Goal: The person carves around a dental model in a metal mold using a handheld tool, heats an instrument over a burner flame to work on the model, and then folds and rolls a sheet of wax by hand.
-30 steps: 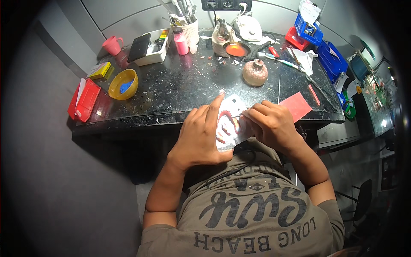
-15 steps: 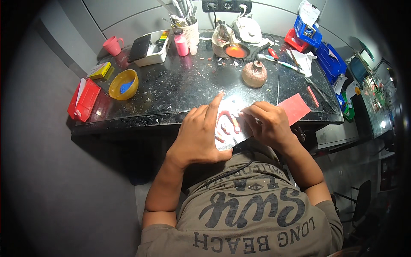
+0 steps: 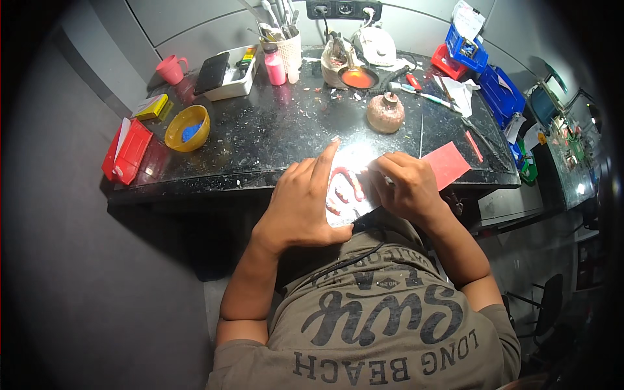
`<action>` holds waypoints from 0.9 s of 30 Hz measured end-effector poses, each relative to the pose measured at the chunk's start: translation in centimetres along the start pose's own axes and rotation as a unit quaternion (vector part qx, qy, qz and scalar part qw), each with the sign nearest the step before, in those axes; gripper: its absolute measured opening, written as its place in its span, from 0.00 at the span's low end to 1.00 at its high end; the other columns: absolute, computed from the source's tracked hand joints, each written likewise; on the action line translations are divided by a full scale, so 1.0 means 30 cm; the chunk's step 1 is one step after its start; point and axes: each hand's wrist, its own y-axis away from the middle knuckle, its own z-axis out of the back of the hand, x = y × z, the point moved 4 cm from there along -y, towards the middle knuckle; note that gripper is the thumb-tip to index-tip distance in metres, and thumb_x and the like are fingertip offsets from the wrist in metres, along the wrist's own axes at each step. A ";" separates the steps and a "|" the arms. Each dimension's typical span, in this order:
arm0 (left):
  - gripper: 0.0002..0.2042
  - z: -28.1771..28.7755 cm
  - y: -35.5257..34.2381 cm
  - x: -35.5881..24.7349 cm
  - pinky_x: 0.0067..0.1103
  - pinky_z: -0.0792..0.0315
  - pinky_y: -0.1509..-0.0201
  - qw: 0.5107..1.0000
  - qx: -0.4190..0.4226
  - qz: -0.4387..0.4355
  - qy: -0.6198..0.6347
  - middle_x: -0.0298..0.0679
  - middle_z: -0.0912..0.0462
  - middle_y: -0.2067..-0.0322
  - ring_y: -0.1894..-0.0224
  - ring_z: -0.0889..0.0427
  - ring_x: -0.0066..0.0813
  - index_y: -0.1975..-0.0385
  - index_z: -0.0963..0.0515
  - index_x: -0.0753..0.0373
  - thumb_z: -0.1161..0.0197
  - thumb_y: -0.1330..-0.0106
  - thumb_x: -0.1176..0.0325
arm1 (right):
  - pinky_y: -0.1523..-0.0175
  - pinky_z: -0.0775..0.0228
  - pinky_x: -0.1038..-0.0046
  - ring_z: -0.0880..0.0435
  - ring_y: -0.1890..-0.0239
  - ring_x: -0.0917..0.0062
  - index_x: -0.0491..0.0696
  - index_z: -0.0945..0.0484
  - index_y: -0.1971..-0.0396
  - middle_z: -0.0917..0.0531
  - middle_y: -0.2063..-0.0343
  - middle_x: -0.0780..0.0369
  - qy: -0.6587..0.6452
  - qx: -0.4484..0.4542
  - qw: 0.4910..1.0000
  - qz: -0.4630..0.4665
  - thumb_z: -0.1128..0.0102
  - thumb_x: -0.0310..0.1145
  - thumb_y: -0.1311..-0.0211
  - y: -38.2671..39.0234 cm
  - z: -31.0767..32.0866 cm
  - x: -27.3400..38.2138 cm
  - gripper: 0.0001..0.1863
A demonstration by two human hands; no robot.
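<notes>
My left hand (image 3: 296, 205) grips a white dental model (image 3: 355, 209) at the table's front edge, thumb along the near side and index finger stretched up the left side. Reddish curved wax pieces, with what look like teeth, lie on its top; strong light washes out part of it. Against the model's right side is my right hand (image 3: 413, 185), fingers bent and pinched together. Whatever sits between those fingertips, if anything, is hidden. Just beyond the right hand lies a flat pink-red wax sheet (image 3: 447, 164), with a narrow strip (image 3: 474, 146) of similar colour farther right.
A round burner-like jar (image 3: 386, 114) stands beyond my hands. Farther back are a small pan (image 3: 359, 78) with orange contents and a pink bottle (image 3: 275, 67). At left sit a yellow bowl (image 3: 174, 133) of blue material and a red box (image 3: 133, 156). Blue bins (image 3: 502, 91) line the right.
My right hand's fingertips have shifted slightly at the model's right side, and the hand is turned a little. The left hand keeps its hold in nearly the same place.
</notes>
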 end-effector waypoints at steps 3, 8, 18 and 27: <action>0.59 0.002 -0.002 -0.003 0.38 0.27 0.40 1.000 -0.003 0.000 -0.002 0.59 0.19 0.52 0.51 0.18 0.55 0.27 0.42 0.74 0.23 0.62 0.52 | 0.70 0.25 0.62 0.16 0.73 0.65 0.49 0.18 0.69 0.17 0.75 0.61 0.001 -0.003 1.000 -0.010 0.30 0.28 0.41 0.002 -0.012 -0.010 0.04; 0.59 -0.002 -0.002 -0.003 0.38 0.27 0.40 1.000 -0.004 -0.004 -0.006 0.59 0.19 0.52 0.51 0.18 0.56 0.27 0.42 0.75 0.23 0.62 0.52 | 0.69 0.24 0.62 0.15 0.73 0.64 0.48 0.18 0.69 0.17 0.75 0.59 -0.010 -0.020 1.000 -0.011 0.29 0.30 0.40 0.006 -0.026 -0.024 0.05; 0.59 -0.002 0.000 0.003 0.38 0.27 0.40 1.000 -0.006 0.002 -0.004 0.59 0.19 0.52 0.50 0.18 0.56 0.27 0.42 0.75 0.23 0.62 0.52 | 0.67 0.23 0.61 0.14 0.72 0.59 0.47 0.18 0.69 0.15 0.74 0.57 -0.073 0.020 0.996 -0.038 0.30 0.29 0.40 -0.004 -0.014 -0.034 0.05; 0.58 0.001 -0.005 -0.003 0.38 0.26 0.41 1.000 -0.010 0.001 0.001 0.59 0.19 0.53 0.51 0.18 0.56 0.27 0.42 0.74 0.24 0.62 0.52 | 0.68 0.23 0.61 0.14 0.72 0.59 0.46 0.19 0.70 0.16 0.74 0.57 -0.058 0.006 0.998 -0.036 0.29 0.29 0.40 -0.001 -0.024 -0.022 0.06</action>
